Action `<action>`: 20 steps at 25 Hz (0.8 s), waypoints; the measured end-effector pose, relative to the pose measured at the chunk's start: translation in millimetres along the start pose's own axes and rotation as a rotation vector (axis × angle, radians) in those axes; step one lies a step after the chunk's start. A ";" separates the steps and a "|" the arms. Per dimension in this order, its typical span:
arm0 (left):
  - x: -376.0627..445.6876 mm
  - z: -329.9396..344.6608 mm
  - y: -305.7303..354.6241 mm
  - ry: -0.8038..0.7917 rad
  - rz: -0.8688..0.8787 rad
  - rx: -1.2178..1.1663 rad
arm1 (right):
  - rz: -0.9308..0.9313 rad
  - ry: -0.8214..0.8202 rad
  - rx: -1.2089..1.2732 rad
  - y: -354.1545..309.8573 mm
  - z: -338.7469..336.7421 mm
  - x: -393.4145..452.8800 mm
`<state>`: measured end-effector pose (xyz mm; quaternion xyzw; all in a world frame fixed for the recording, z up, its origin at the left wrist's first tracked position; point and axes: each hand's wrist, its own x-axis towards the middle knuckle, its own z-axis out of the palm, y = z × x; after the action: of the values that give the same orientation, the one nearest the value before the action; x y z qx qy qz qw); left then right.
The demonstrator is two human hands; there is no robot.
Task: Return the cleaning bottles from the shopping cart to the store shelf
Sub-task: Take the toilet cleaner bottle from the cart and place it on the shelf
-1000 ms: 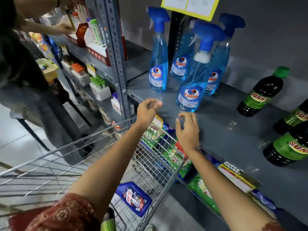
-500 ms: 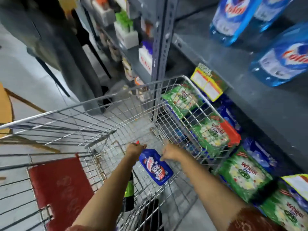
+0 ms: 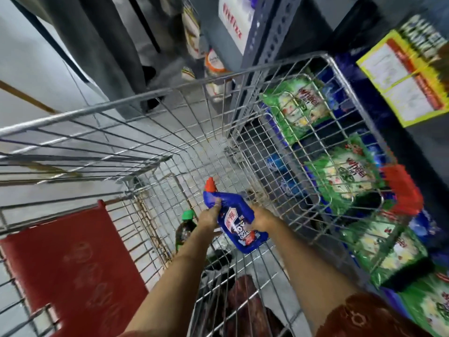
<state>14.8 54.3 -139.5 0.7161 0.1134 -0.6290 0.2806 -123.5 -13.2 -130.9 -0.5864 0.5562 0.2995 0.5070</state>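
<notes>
Inside the wire shopping cart [image 3: 170, 92] I hold a blue cleaning bottle [image 3: 237, 221] with a red cap and a red-and-white label. My left hand [image 3: 209, 216] grips its neck from the left. My right hand [image 3: 261, 218] is closed on its body from the right. The bottle is tilted, cap pointing away from me, just above the cart floor. A dark bottle with a green cap [image 3: 185, 226] stands in the cart, left of my left wrist and partly hidden by it.
The cart's red child-seat flap [image 3: 70, 266] is at the near left. Green detergent packs [image 3: 347, 181] fill the low shelf right of the cart. A yellow price tag [image 3: 403, 79] hangs from the shelf edge above. A person's dark clothing [image 3: 102, 45] is beyond the cart.
My view has swung from the shelf's spray bottles down into the cart. Both hands dropped from the shelf, reached into the cart and closed on the blue bottle, which has tipped up.
</notes>
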 end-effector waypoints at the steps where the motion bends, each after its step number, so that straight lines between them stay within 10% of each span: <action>1: -2.2 -0.2 1.9 -0.010 0.018 -0.016 | -0.016 -0.015 0.020 -0.4 -1.1 -1.5; 11: -116.7 -3.7 80.3 -0.080 0.450 -0.143 | -0.257 0.110 0.460 -35.4 -63.4 -119.2; 20: -345.7 57.4 106.5 -0.469 1.005 -0.085 | -0.656 0.350 0.810 3.4 -105.9 -333.8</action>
<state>-41.6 1.9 218.6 0.5108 -0.2826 -0.5554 0.5923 -216.7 5.3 206.2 -0.5282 0.4910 -0.2142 0.6588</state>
